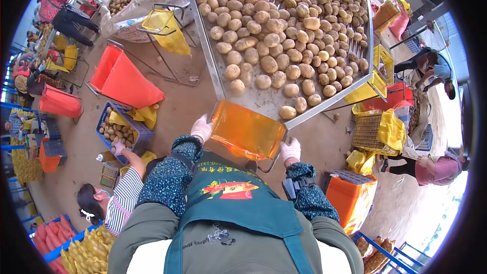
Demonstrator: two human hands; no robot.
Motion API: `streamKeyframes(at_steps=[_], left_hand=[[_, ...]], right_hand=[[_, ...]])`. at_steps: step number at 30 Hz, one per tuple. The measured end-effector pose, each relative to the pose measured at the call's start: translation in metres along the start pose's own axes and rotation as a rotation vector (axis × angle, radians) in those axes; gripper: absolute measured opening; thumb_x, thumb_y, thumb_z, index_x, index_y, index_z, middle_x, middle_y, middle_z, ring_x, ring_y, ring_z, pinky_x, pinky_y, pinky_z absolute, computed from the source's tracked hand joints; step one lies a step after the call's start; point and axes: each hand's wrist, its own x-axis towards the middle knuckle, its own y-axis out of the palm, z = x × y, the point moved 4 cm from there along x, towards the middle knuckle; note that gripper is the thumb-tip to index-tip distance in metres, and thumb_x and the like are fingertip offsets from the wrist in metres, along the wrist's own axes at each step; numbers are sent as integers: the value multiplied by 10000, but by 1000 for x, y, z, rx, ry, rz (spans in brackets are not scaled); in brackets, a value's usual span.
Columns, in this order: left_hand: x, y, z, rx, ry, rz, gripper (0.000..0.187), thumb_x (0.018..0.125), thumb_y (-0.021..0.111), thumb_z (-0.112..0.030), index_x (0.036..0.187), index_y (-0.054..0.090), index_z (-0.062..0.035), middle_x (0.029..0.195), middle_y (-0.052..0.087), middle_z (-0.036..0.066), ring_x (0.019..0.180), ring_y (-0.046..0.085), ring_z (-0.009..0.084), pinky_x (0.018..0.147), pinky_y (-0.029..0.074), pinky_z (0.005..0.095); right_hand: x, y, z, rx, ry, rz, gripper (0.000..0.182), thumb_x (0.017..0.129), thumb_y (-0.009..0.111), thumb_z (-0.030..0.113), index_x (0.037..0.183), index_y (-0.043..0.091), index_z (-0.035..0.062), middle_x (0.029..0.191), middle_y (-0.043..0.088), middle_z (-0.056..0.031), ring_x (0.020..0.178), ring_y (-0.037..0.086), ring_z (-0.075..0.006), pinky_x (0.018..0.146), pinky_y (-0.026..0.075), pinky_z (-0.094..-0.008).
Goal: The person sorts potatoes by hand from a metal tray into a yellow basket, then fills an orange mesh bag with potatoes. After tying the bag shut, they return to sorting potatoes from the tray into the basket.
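Observation:
An orange bag (247,131), its mouth spread into a rectangle, hangs at the lower end of a metal sorting table (253,102). My left hand (202,128), in a pale glove, is closed at the bag's left edge. On the opposite side, my right hand (290,150), gloved too, grips the right edge near the table's corner. A metal stand leg shows below the bag, close to my right hand. Many loose potatoes (278,39) cover the table, with several lying close to its lower end.
Left of me, a person in a striped top (129,193) reaches to a blue crate (144,134) of potatoes. Red bags on stands (122,78) stand farther left. An orange-lined crate (351,200) and a yellow-draped basket (378,131) are at right, where other people work.

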Motion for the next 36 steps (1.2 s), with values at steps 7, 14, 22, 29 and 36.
streamKeyframes(at_steps=[7,14,22,29,36], left_hand=[[8,-22,-21,283,214,377,545,1001,534,-370,1343,497,53,1050,690,312,1054,664,431,905,516,491],[64,-114,5,194,617,419,412,990,592,-320,1261,607,-9,1112,692,248,1016,665,418,888,529,473],[162,-216,46,240,595,287,449,963,611,-307,1303,618,-13,1216,675,240,1129,641,393,989,508,456],[153,-249,-2,181,599,203,408,949,644,-260,1271,639,-10,1199,678,235,1118,639,403,982,509,458],[154,-233,-128,92,1060,214,329,915,677,-212,1170,677,-5,1076,704,218,992,671,387,886,539,438]], right_hand=[[-55,-34,119,98,-354,-151,300,861,680,82,1145,601,24,1111,571,-167,1049,593,-296,820,531,-360],[-19,43,340,-15,-622,-187,533,854,701,190,1349,546,71,1356,535,-190,1286,477,-413,1085,389,-517],[20,105,367,-337,-591,-299,366,919,625,331,1237,680,160,1396,588,-97,1371,457,-339,1116,329,-496],[22,105,365,-296,-601,-286,337,903,637,317,1184,697,143,1429,578,-87,1379,458,-334,1106,332,-509],[17,100,367,-265,-535,-224,387,878,640,343,1195,683,125,1429,575,-102,1382,453,-357,1125,329,-521]])
